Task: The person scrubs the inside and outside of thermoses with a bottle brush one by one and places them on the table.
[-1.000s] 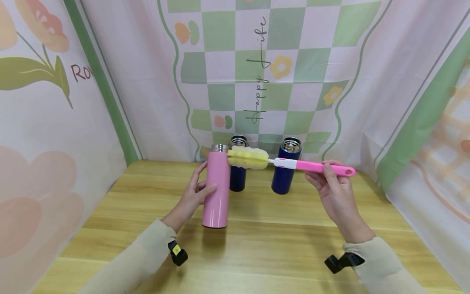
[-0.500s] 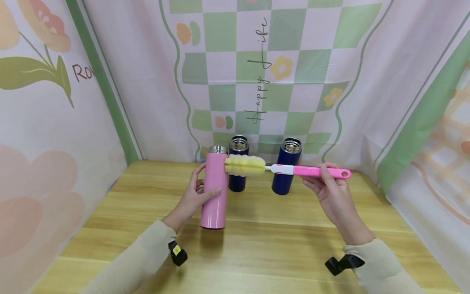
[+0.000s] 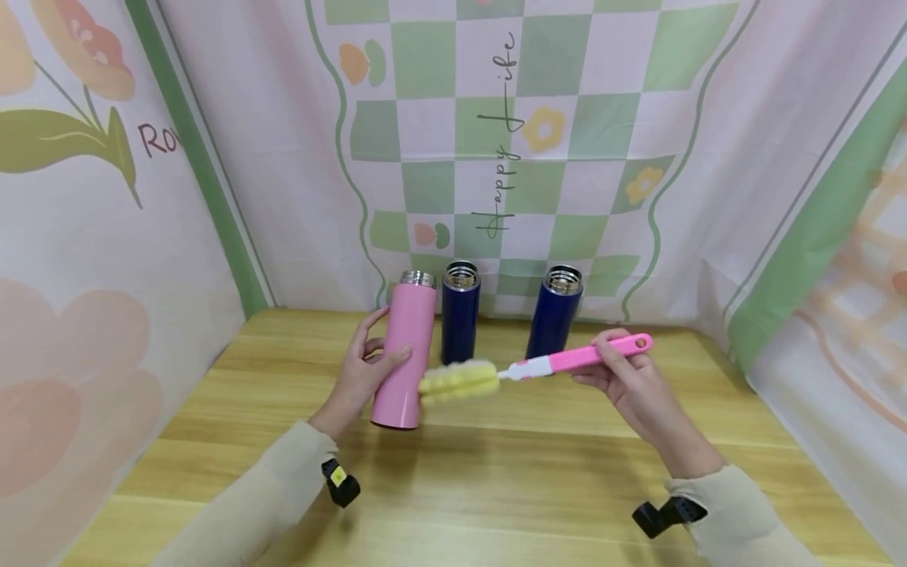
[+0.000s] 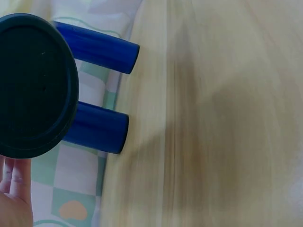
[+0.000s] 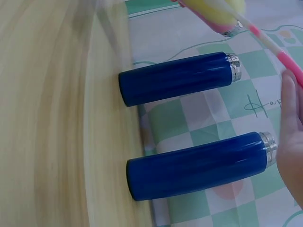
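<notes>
My left hand [image 3: 357,379] grips a pink thermos flask [image 3: 407,354] around its side, fingers behind and thumb in front. The flask has no lid and leans a little, its steel neck up. Its dark base [image 4: 38,90] fills the left of the left wrist view, raised off the table. My right hand [image 3: 635,386] holds a bottle brush by its pink handle [image 3: 577,357], thumb along the top. The brush's yellow sponge head [image 3: 459,382] points left, at the lower right side of the pink flask. Whether they touch is unclear.
Two lidless dark blue flasks, a left one [image 3: 460,319] and a right one [image 3: 556,319], stand upright at the back of the wooden table [image 3: 496,488]. A patterned cloth [image 3: 489,181] hangs right behind them, and more cloth closes off both sides.
The brush has come down and left, its head dropping from near the pink flask's top to its lower side. The pink flask has shifted slightly left and tilted. Both hands keep their holds.
</notes>
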A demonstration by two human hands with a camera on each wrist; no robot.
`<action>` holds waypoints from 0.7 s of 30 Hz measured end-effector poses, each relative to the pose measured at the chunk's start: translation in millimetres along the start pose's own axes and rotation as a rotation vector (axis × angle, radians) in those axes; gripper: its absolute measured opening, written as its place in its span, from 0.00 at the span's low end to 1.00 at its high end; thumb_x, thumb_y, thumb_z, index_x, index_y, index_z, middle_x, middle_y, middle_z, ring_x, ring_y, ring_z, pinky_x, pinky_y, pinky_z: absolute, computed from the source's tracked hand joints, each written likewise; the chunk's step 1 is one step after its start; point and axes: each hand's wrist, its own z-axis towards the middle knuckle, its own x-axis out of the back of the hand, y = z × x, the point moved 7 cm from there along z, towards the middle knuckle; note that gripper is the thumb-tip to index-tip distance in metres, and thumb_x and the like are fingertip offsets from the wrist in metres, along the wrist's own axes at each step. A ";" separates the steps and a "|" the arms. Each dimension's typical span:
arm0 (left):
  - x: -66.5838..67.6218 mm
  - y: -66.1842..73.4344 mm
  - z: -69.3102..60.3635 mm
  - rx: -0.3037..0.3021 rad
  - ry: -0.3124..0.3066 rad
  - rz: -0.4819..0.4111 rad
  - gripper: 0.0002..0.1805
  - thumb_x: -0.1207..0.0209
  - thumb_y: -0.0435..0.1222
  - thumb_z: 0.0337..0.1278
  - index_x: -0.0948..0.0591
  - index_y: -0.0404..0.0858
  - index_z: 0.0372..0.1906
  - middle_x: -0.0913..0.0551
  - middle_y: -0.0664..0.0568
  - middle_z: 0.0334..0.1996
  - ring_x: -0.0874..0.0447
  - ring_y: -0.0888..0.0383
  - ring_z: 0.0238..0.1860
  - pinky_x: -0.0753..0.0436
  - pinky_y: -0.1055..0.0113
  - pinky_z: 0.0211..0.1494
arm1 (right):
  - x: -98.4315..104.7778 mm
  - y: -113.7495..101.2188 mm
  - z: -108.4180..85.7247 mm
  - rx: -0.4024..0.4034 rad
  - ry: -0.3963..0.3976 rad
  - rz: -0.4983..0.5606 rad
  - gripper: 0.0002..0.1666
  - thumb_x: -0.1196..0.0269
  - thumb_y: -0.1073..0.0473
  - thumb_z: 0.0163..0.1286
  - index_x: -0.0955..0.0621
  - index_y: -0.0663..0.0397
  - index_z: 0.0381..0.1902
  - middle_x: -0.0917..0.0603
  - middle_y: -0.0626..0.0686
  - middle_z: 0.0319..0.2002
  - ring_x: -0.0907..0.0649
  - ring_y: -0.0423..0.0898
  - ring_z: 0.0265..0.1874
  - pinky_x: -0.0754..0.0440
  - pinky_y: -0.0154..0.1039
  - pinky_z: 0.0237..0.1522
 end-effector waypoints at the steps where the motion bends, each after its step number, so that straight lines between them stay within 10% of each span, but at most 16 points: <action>1: 0.5 0.9 -0.2 -0.001 0.004 0.003 0.40 0.30 0.44 0.58 0.36 0.64 0.73 0.21 0.39 0.53 0.15 0.46 0.44 0.15 0.52 0.45 | -1.3 1.7 -0.5 -0.013 -0.016 -0.013 0.12 0.57 0.67 0.82 0.25 0.60 0.47 0.16 0.58 0.43 0.12 0.51 0.42 0.16 0.43 0.48; 11: 1.6 3.3 -1.5 0.032 0.005 -0.008 0.35 0.38 0.46 0.68 0.39 0.63 0.75 0.19 0.38 0.55 0.16 0.44 0.50 0.18 0.51 0.51 | -7.8 4.1 -0.9 -0.035 -0.130 -0.020 0.17 0.60 0.70 0.82 0.23 0.60 0.49 0.14 0.59 0.43 0.12 0.51 0.44 0.16 0.43 0.48; 21: -7.7 -0.8 -4.8 0.052 -0.044 -0.027 0.30 0.47 0.48 0.73 0.41 0.62 0.75 0.21 0.36 0.56 0.18 0.44 0.50 0.20 0.52 0.50 | -0.9 1.4 1.4 -0.002 -0.021 -0.056 0.14 0.58 0.67 0.82 0.24 0.59 0.47 0.16 0.56 0.43 0.13 0.50 0.43 0.16 0.42 0.48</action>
